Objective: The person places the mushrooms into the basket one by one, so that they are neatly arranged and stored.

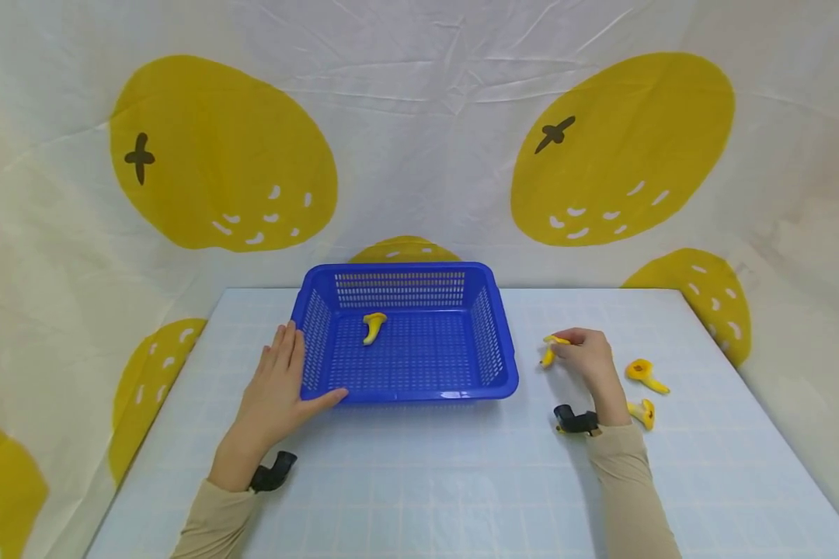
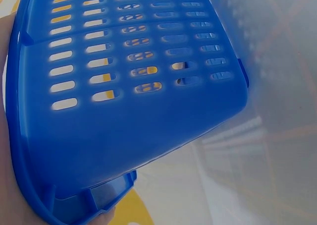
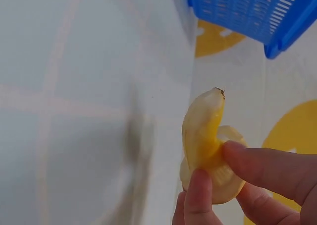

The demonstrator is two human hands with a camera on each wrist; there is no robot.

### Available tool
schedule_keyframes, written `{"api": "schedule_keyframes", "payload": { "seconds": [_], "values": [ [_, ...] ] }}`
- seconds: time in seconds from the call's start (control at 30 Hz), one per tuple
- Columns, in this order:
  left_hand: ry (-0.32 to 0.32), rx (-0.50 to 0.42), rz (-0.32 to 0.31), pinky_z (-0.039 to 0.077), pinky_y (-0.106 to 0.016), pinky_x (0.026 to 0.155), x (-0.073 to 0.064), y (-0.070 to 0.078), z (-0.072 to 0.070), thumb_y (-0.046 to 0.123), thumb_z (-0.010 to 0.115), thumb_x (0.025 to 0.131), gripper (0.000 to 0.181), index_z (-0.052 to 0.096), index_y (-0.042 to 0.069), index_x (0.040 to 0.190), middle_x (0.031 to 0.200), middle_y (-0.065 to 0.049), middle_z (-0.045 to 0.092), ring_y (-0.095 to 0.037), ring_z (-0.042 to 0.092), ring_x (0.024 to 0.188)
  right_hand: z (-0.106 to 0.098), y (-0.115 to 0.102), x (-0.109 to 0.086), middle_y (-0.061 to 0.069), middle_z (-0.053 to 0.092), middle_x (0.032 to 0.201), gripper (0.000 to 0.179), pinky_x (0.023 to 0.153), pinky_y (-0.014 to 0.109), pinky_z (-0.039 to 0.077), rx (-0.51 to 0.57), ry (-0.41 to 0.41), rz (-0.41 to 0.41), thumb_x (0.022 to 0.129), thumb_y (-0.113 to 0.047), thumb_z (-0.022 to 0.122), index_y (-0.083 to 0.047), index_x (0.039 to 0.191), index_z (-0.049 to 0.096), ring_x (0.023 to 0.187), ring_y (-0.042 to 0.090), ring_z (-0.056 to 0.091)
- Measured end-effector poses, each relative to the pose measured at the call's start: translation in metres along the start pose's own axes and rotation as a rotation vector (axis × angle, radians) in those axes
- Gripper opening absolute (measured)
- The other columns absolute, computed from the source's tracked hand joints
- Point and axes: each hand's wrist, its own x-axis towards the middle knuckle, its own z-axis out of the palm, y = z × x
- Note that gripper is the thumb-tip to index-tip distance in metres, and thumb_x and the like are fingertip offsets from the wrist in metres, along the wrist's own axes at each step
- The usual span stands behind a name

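Observation:
A blue plastic basket [image 1: 419, 394] stands at the back of the table, with one yellow chanterelle mushroom [image 1: 373, 328] lying inside it. My left hand [image 1: 273, 388] rests against the basket's front left corner, its fingers straight along the left rim and the thumb at the front rim. In the left wrist view the slotted basket wall [image 2: 124, 140] fills most of the picture. To the right of the basket, my right hand [image 1: 589, 363] pinches another chanterelle [image 3: 203, 131] between thumb and fingers. The right wrist view shows its pale curved stem pointing up, held above the table.
Two more chanterelles lie right of my right forearm, one farther back [image 1: 645, 376] and one nearer [image 1: 643, 413]. A bit of yellow [image 1: 561, 429] shows beneath the black wrist camera [image 1: 575, 419]. A white cloth [image 1: 419, 155] with yellow fruit prints hangs behind the table.

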Motion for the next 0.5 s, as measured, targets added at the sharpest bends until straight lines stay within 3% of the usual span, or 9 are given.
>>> {"api": "schedule_keyframes", "payload": {
  "seconds": [0.5],
  "values": [
    [0.0, -0.004, 0.006, 0.001, -0.053, 0.121, 0.002, 0.001, 0.001, 0.075, 0.058, 0.083, 0.123, 0.006, -0.01, 0.154, 0.163, -0.026, -0.002, -0.037, -0.008, 0.151, -0.01, -0.02, -0.014, 0.021, 0.057, 0.13, 0.036, 0.088, 0.04, 0.046, 0.069, 0.074, -0.024, 0.096, -0.02, 0.064, 0.001, 0.126, 0.064, 0.109, 0.033, 0.05]
  ]
}}
